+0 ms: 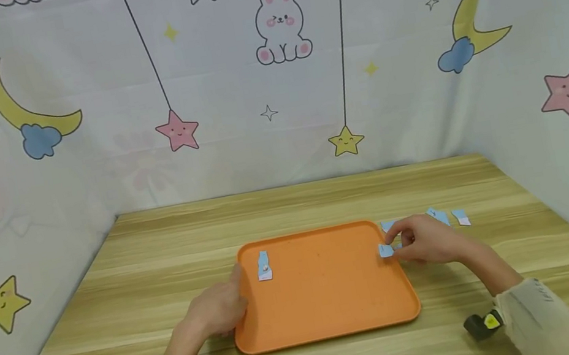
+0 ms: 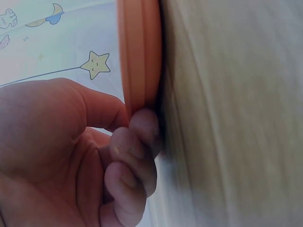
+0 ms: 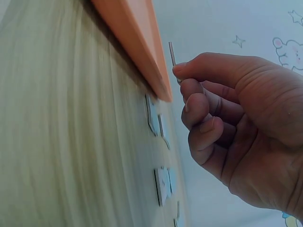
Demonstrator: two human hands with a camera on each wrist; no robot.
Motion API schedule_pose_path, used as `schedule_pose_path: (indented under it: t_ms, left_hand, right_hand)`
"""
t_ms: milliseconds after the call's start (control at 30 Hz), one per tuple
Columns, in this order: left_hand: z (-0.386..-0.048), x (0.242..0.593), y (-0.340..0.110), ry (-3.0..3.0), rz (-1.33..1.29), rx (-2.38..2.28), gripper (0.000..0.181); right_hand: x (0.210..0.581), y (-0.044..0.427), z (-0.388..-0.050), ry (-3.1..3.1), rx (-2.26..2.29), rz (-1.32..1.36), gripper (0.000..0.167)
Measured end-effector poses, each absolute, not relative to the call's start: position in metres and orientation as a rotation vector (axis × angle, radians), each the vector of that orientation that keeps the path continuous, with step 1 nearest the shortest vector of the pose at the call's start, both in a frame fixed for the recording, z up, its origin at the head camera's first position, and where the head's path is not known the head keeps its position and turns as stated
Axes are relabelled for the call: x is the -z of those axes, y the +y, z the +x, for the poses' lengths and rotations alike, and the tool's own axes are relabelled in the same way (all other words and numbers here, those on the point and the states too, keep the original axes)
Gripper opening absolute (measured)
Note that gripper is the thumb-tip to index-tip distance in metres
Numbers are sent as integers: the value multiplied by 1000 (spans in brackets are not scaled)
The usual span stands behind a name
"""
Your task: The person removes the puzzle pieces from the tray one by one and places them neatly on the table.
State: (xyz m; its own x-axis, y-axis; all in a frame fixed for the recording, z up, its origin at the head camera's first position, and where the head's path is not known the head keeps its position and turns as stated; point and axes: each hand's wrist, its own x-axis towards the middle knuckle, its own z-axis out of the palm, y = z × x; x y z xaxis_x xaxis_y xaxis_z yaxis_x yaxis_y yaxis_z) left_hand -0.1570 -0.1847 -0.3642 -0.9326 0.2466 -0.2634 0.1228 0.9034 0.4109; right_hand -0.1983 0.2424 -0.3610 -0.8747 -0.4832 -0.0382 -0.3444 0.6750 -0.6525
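My left hand (image 1: pixel 221 307) grips the left rim of an orange tray (image 1: pixel 325 295). In the left wrist view, the tray's edge (image 2: pixel 139 56) sits between the thumb and curled fingers. Over the tray's right rim, my right hand (image 1: pixel 428 238) pinches a small light-blue puzzle piece (image 1: pixel 385 250) between thumb and fingertips. The right wrist view shows that piece (image 3: pixel 172 53) edge-on, raised above the table. Inside the tray near its left end lie light-blue and pale pink puzzle pieces (image 1: pixel 264 267), touching in an upright strip.
Several loose puzzle pieces lie on the wooden table (image 1: pixel 289 208) right of the tray, among them a larger blue one (image 1: pixel 438 216) and a blue-and-pink one (image 1: pixel 461 218). My right hand partly hides others. A patterned white curtain (image 1: pixel 223 75) stands behind and beside the table.
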Motion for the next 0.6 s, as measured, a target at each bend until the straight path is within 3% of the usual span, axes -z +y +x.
schedule_pose_path:
  t_ms: [600]
  left_hand:
    - [-157, 365, -185, 2755, 274, -565, 73]
  right_hand:
    - [363, 294, -190, 2664, 1077, -531, 27]
